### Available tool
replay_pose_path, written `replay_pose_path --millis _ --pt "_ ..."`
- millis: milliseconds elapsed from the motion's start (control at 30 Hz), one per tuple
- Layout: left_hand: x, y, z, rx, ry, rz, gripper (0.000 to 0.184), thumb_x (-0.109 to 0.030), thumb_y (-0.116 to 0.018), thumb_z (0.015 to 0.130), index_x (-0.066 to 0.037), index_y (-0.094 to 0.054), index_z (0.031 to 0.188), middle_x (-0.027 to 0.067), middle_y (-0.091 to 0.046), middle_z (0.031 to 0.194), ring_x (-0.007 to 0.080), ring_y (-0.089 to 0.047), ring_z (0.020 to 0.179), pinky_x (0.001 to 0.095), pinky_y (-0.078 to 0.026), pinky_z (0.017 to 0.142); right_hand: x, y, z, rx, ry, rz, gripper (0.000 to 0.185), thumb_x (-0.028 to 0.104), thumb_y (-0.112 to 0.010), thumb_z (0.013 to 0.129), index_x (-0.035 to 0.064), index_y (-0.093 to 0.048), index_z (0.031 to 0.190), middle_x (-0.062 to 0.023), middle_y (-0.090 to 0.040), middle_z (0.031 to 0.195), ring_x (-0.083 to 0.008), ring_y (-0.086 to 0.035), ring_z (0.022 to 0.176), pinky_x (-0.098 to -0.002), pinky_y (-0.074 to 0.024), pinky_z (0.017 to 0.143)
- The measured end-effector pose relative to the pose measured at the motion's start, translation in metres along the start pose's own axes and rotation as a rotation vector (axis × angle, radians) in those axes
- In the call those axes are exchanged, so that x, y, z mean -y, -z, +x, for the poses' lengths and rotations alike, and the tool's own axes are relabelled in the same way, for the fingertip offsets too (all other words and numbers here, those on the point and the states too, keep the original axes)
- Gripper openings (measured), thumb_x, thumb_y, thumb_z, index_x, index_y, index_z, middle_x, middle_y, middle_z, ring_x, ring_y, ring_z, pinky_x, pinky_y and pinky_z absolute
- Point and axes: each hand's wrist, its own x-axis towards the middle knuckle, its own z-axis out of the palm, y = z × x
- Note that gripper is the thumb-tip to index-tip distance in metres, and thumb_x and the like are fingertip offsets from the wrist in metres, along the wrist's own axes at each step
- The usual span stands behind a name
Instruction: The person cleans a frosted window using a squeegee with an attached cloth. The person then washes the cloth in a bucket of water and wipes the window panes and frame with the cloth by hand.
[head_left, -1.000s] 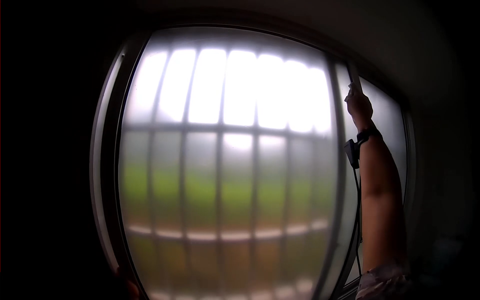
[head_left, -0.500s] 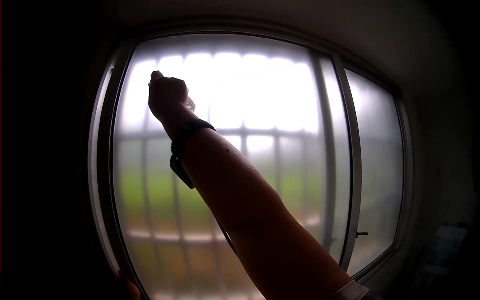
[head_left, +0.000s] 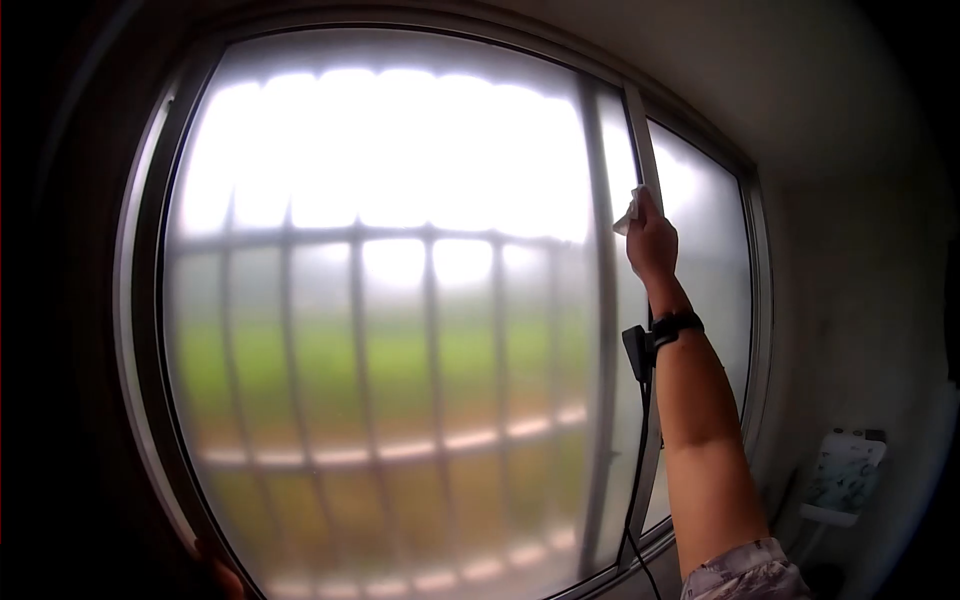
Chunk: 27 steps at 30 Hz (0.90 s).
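My right hand (head_left: 652, 238) is raised at the upper right, its fingers closed on a pale, thin cloth (head_left: 629, 212) against the window's middle upright frame (head_left: 640, 140). A black wrist strap (head_left: 677, 327) with a small black box and a cable is on that wrist. The frosted window pane (head_left: 380, 300) fills the view to its left. At the lower left edge, my left hand (head_left: 218, 572) shows dimly beside the window's left frame (head_left: 150, 330); its fingers are mostly hidden in shadow.
Blurred bars show through the frosted glass. A narrower pane (head_left: 705, 260) lies to the right. On the dark right wall hangs a white box-like item (head_left: 845, 478) with a patterned front.
My right hand went from the middle upright to the pane's upper left, then back right to the upright with the cloth. The view has shifted, showing more of the right wall.
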Motion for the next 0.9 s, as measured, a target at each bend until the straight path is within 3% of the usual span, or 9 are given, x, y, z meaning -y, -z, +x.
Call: replay_pose_path --millis 67,233,333,367,433,567,733,833,900 --pt "-0.099 -0.018 -0.001 0.088 0.186 -0.046 0.055 -0.044 -0.034 0.097 0.005 -0.053 0.115 0.0181 -0.058 0.110 0.0254 -0.053 0.098 0.0320 -0.040 0.088 0.015 0.005 -0.010 0.024 -0.094 -0.130 0.035 0.023 -0.043 0.091 0.0186 -0.042 0.126 -0.0156 -0.066 0.085 -0.0356 -0.064 0.081 -0.0441 -0.0520 0.070" --pt "-0.048 -0.010 -0.001 0.095 0.031 0.163 0.057 -0.043 -0.033 0.097 0.008 -0.053 0.112 0.0210 -0.058 0.109 0.0267 -0.054 0.097 0.0339 -0.041 0.086 0.091 -0.010 -0.027 -0.065 0.038 -0.099 0.026 0.025 -0.036 0.095 0.0087 -0.048 0.112 -0.0133 -0.061 0.059 -0.0315 -0.062 0.053 -0.0376 -0.0505 0.045" --pt "-0.031 -0.008 0.008 0.035 -0.081 0.228 0.057 -0.042 -0.032 0.097 0.008 -0.052 0.114 0.0222 -0.057 0.111 0.0274 -0.053 0.099 0.0348 -0.040 0.088 0.192 0.003 -0.071 0.211 0.262 0.080 0.038 0.014 -0.041 0.090 0.0011 -0.045 0.126 -0.0176 -0.064 0.082 -0.0252 -0.064 0.059 -0.0334 -0.0520 0.051" --pt "-0.030 -0.007 0.009 0.026 -0.106 0.200 0.056 -0.041 -0.032 0.097 0.008 -0.051 0.116 0.0228 -0.056 0.112 0.0278 -0.053 0.100 0.0351 -0.040 0.089 0.212 -0.009 -0.093 0.086 0.375 0.163 0.035 0.019 -0.044 0.092 0.0030 -0.049 0.123 -0.0169 -0.065 0.077 -0.0270 -0.064 0.057 -0.0348 -0.0511 0.049" --pt "-0.023 -0.002 0.013 0.052 -0.098 0.191 0.055 -0.041 -0.032 0.097 0.008 -0.050 0.118 0.0229 -0.055 0.115 0.0286 -0.052 0.102 0.0355 -0.039 0.090 0.239 0.002 -0.120 0.334 0.471 0.142 0.042 0.014 -0.045 0.089 0.0051 -0.044 0.129 -0.0200 -0.063 0.084 -0.0269 -0.064 0.060 -0.0355 -0.0521 0.052" --pt "0.016 0.012 0.024 0.033 -0.088 0.207 0.055 -0.040 -0.033 0.097 0.007 -0.046 0.123 0.0228 -0.049 0.124 0.0292 -0.050 0.107 0.0366 -0.038 0.093 0.189 0.009 -0.117 0.209 0.465 0.121 0.037 0.024 -0.050 0.090 0.0184 -0.047 0.127 -0.0117 -0.062 0.067 -0.0250 -0.062 0.054 -0.0347 -0.0491 0.045" --pt "-0.006 0.009 0.011 -0.040 -0.066 0.258 0.056 -0.041 -0.034 0.097 0.007 -0.045 0.123 0.0205 -0.047 0.125 0.0272 -0.049 0.106 0.0354 -0.037 0.094 0.011 0.035 -0.085 0.320 -0.138 -0.104 0.048 0.019 -0.044 0.089 0.0119 -0.034 0.135 -0.0162 -0.066 0.081 -0.0304 -0.065 0.070 -0.0397 -0.0525 0.059" --pt "-0.052 -0.002 0.014 0.123 0.219 -0.196 0.045 -0.029 -0.030 0.098 0.005 -0.043 0.124 0.0254 -0.045 0.128 0.0372 -0.045 0.115 0.0382 -0.034 0.098 0.003 0.036 -0.095 0.251 -0.156 -0.234 0.049 0.016 -0.048 0.087 0.0074 -0.035 0.134 -0.0167 -0.066 0.084 -0.0308 -0.065 0.072 -0.0396 -0.0536 0.062" --pt "-0.049 0.009 0.017 0.151 0.081 0.066 0.045 -0.029 -0.030 0.098 0.005 -0.044 0.124 0.0251 -0.046 0.127 0.0368 -0.045 0.116 0.0380 -0.034 0.099 0.024 0.030 -0.103 0.175 -0.222 -0.221 0.052 0.016 -0.052 0.084 0.0035 -0.036 0.132 -0.0188 -0.065 0.078 -0.0315 -0.065 0.069 -0.0386 -0.0537 0.059"
